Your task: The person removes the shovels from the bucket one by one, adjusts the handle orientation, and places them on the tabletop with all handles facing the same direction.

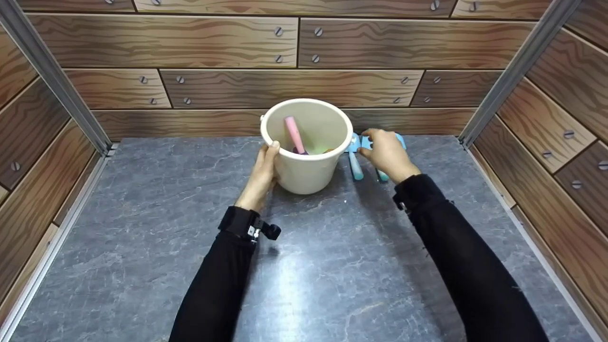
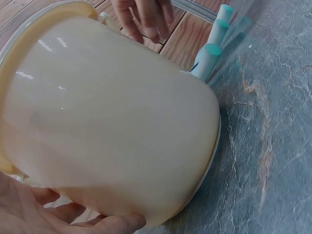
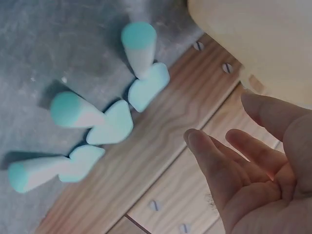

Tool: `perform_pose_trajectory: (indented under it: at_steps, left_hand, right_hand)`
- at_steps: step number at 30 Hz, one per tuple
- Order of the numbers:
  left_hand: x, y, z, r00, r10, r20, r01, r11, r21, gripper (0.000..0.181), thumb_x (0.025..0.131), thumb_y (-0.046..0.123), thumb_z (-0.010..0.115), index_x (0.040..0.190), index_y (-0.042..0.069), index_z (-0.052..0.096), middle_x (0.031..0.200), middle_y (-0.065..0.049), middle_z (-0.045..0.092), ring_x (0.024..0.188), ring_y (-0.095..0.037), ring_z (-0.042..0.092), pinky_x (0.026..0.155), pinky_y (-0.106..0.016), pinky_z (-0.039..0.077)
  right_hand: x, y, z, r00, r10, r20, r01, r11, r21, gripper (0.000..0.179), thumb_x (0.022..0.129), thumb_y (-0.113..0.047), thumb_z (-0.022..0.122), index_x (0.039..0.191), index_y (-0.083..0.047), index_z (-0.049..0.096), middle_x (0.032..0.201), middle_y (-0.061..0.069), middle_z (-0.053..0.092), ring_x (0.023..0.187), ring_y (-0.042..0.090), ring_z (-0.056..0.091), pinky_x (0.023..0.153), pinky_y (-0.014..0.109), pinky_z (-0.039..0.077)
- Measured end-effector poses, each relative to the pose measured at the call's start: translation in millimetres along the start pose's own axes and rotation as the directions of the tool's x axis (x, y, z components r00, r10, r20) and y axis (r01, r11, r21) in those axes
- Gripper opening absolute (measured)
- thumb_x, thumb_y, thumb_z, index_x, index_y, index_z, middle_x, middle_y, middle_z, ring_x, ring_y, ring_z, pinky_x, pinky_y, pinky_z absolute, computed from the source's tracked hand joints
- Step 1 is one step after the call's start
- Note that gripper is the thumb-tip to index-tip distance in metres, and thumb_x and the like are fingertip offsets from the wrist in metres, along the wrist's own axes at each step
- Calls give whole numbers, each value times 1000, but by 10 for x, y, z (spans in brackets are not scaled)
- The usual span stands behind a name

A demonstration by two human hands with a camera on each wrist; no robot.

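Left sleeve (image 1: 209, 289) 7 o'clock, right sleeve (image 1: 468, 259) 4 o'clock, both black; left wrist strap (image 1: 235, 221) black, silvery fitting (image 1: 254, 233), black knob (image 1: 272, 232) toward 3 o'clock; right strap (image 1: 418, 191) black.

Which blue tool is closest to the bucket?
The left tool, as the head view shows it: it lies right beside the bucket. The middle tool and right tool lie farther away.

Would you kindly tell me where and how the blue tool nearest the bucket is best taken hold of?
I'd pinch its handle with the right hand, probably from above on the near side: the slim handle points toward the person, while its broader head sits close to the back wall and the bucket stands close on its left.
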State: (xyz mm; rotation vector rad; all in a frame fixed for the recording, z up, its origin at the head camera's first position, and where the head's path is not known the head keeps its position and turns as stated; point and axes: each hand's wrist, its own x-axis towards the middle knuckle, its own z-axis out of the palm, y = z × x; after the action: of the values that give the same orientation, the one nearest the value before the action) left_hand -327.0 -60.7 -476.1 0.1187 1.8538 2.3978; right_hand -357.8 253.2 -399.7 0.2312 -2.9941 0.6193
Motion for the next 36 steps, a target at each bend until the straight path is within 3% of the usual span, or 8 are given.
perform_pose_trajectory:
  at_steps: [18,36]
  left_hand:
    - [-3,-18,5,1000,-6,-8,7,1000,14,89,116,57,50,189,17,18,189,-27,33,172,-51,39,143,-80,26]
    - [-2,11,2,1000,-14,-18,15,999,34,89,116,58,50,189,16,19,189,-28,33,170,-51,42,141,-77,33]
  right_hand:
    - [31,-251,-401,999,-14,-41,13,999,-31,53,116,-18,72,163,6,63,163,32,68,153,52,66,128,67,55]
    - [99,-669,-496,996,-73,-48,73,997,-18,51,118,-22,68,163,3,65,165,27,68,156,46,66,132,63,53]
